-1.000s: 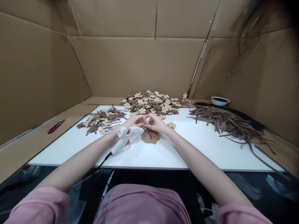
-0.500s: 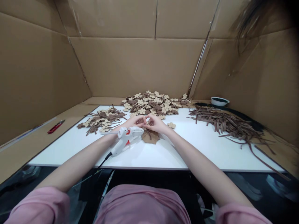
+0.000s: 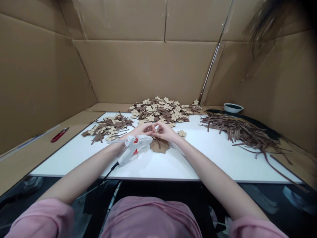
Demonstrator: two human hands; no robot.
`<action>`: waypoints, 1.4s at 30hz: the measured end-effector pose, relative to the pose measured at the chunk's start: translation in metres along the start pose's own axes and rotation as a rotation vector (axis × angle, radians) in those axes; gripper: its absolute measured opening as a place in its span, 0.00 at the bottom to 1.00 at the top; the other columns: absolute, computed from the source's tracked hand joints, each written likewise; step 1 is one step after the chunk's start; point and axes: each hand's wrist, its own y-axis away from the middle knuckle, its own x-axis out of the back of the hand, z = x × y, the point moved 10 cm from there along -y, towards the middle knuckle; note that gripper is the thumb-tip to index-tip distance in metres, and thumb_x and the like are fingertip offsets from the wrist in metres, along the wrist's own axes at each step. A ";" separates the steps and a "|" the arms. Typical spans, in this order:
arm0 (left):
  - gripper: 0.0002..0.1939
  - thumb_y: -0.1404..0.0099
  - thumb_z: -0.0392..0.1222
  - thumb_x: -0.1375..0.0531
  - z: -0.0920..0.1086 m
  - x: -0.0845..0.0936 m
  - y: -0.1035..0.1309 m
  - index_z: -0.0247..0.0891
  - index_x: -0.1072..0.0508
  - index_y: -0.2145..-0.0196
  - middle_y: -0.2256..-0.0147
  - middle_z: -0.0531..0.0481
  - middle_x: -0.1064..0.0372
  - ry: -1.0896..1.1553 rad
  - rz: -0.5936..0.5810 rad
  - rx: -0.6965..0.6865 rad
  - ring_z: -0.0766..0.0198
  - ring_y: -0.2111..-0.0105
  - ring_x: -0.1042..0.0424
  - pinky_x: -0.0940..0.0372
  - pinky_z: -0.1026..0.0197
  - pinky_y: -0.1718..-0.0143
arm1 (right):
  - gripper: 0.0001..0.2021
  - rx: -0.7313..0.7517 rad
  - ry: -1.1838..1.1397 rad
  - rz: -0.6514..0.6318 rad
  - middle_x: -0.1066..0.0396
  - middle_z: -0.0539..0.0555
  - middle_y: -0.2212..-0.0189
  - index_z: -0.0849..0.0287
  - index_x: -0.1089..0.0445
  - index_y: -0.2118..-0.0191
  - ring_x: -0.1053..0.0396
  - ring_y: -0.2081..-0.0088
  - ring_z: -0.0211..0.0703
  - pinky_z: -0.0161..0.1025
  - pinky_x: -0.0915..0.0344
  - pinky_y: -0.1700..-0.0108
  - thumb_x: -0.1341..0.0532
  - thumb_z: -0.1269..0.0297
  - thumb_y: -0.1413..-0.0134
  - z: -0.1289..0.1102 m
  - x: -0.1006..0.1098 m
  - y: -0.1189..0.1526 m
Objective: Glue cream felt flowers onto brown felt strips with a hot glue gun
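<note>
L hand [image 3: 146, 128] and R hand [image 3: 165, 131] curl tog., fingertips meeting at ctr; pc between mostly hidden, can't tell if either grips it. Thin brn strip [image 3: 158, 143] shows just below, over flat brn leaf-shaped pc [image 3: 158, 149] on smooth wht board [image 3: 86, 162]. Wht plastic glue gun [image 3: 127, 152], red trigger, near L wrist. Single cream flower [image 3: 181, 133] right of hands; layered cream/brn flower heap [image 3: 160, 110] far. Wht bowl [image 3: 232, 110] far right, dark contents unclear.
</note>
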 end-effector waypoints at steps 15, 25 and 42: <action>0.14 0.39 0.52 0.41 -0.003 -0.001 0.000 0.37 0.35 0.70 0.72 0.51 0.36 0.002 -0.005 0.017 0.66 0.73 0.40 0.46 0.65 0.72 | 0.13 -0.003 -0.037 -0.005 0.32 0.48 0.73 0.58 0.35 0.59 0.34 0.72 0.39 0.34 0.40 0.70 0.36 0.60 0.49 0.000 -0.002 0.001; 0.16 0.38 0.53 0.42 -0.006 0.002 -0.004 0.35 0.32 0.67 0.75 0.50 0.33 -0.028 0.019 -0.042 0.65 0.74 0.36 0.42 0.65 0.73 | 0.13 0.000 -0.056 0.027 0.30 0.50 0.68 0.58 0.34 0.59 0.32 0.69 0.40 0.35 0.38 0.67 0.35 0.67 0.52 0.001 0.001 -0.001; 0.17 0.39 0.52 0.38 0.003 0.020 0.001 0.33 0.30 0.65 0.71 0.50 0.32 0.073 0.146 -0.037 0.68 0.73 0.34 0.40 0.66 0.72 | 0.13 -0.032 -0.206 0.069 0.33 0.47 0.74 0.59 0.34 0.59 0.34 0.73 0.37 0.35 0.38 0.69 0.37 0.65 0.53 -0.002 0.012 -0.003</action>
